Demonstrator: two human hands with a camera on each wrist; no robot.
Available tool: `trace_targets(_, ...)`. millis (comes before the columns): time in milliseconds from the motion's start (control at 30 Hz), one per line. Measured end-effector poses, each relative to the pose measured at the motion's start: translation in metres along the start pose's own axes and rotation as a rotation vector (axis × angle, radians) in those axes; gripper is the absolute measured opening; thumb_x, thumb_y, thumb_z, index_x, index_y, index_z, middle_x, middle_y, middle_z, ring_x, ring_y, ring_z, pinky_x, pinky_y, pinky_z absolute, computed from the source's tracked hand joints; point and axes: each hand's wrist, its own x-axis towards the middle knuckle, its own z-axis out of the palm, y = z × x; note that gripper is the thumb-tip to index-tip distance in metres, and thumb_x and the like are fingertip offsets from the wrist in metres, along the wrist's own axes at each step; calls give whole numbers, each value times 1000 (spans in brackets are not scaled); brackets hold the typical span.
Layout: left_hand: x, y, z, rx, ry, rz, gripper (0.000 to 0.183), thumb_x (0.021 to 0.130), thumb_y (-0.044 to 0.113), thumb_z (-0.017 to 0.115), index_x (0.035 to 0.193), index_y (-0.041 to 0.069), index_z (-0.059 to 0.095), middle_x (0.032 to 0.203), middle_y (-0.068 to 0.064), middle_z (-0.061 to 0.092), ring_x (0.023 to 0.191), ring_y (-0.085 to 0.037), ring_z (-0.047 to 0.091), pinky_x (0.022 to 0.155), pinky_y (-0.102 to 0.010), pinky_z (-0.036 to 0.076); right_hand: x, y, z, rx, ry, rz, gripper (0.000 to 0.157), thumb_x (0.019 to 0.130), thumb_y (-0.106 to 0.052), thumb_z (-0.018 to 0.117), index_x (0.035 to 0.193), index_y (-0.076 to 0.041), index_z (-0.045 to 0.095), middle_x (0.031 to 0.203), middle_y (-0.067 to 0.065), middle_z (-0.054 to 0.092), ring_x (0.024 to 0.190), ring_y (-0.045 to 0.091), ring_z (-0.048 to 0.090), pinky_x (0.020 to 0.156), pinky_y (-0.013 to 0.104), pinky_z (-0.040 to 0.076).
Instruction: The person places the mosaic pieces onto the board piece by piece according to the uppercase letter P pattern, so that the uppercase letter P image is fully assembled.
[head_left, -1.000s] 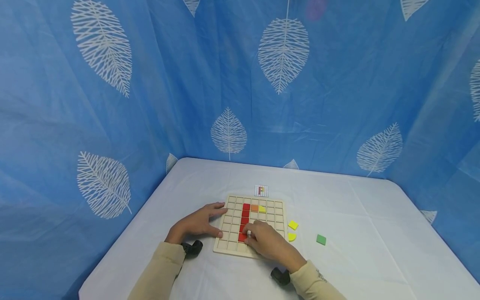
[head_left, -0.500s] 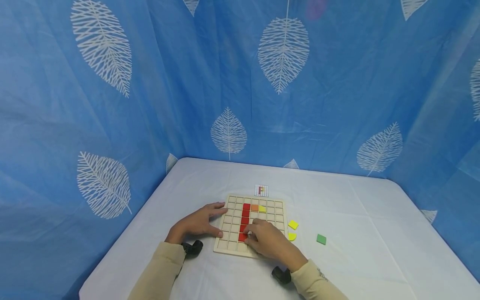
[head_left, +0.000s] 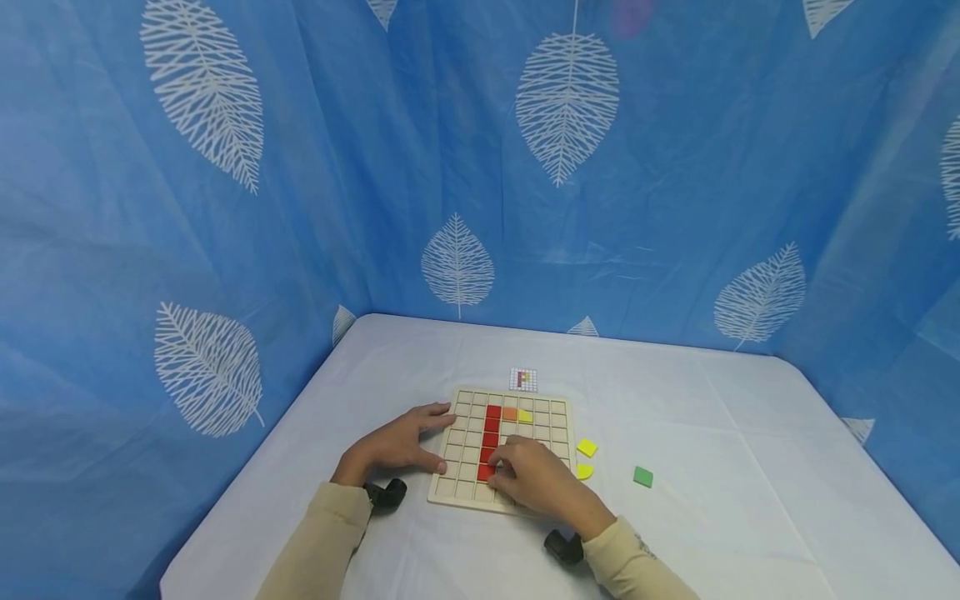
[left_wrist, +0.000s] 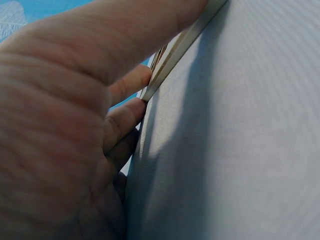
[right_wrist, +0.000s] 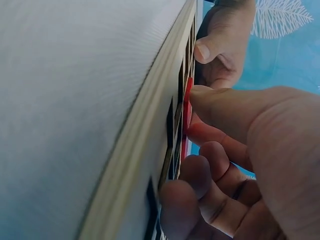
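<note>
A light wooden grid board (head_left: 461, 492) lies flat on the table. Along its left edge rests my left hand (head_left: 393, 442), thumb and fingers spread and touching the edge. A column of several red square tiles (head_left: 492, 425) stands in its cells, with an orange tile (head_left: 510, 414) and a yellow tile (head_left: 525, 416) beside the top one. My right hand (head_left: 542, 482) is over the lower middle of the board. In the right wrist view its thumb and index finger pinch a red tile (right_wrist: 187, 107) at the cells; the other fingers are curled. Some cells are hidden beneath this hand.
Two yellow pieces (head_left: 587, 447) lie just right of the board, one with a rounded edge. Farther right is a green tile (head_left: 643, 477). A small printed grid card (head_left: 523, 380) sits behind the board. Blue leaf-print curtain (head_left: 562, 250) surrounds the white table (head_left: 720, 467).
Both hands and the board stay nearly in place. A small white spot between the right thumb and fingers, visible a second ago, no longer shows.
</note>
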Motion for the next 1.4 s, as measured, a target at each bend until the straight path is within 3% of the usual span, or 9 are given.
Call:
trace_targets(200,1,0,0,11,-3,7,94,69,48,90,151,30,47,165,5,29,155,-30,20,120,-60,25,-3,-1,-7,39,1,18,19,90,-30,76,103,-16,76,77,-15,55,69,3,47,62,19,41)
trace_targets(433,0,1,-2,2,8,-10,95,67,46,91,150,28,48,165,4,30,155,-32,19,120,-61,24,-9,1,-24,56,-29,64,22,91,-28,74,109,-15,74,83,-12,60,72,3,50,63,20,45)
trace_targets(667,-1,3,-1,-13,8,-10,96,66,45,92,150,28,48,165,3,30,155,-32,20,121,-60,25,-21,4,-55,72,19,112,27,92,-29,73,114,-13,73,88,-10,62,69,4,50,59,22,44)
trace_targets(933,1,3,0,-12,12,-4,96,66,45,92,150,29,48,164,4,30,155,-31,20,121,-59,24,-36,15,-91,93,89,143,30,94,-27,72,123,-19,69,95,-8,62,72,3,52,59,22,45)
trace_targets(1400,-1,3,0,-33,9,-9,96,66,44,92,150,28,49,164,2,31,155,-33,20,120,-60,26,-70,43,-115,118,211,236,37,92,-28,74,127,-16,67,105,4,65,77,8,55,62,24,47)
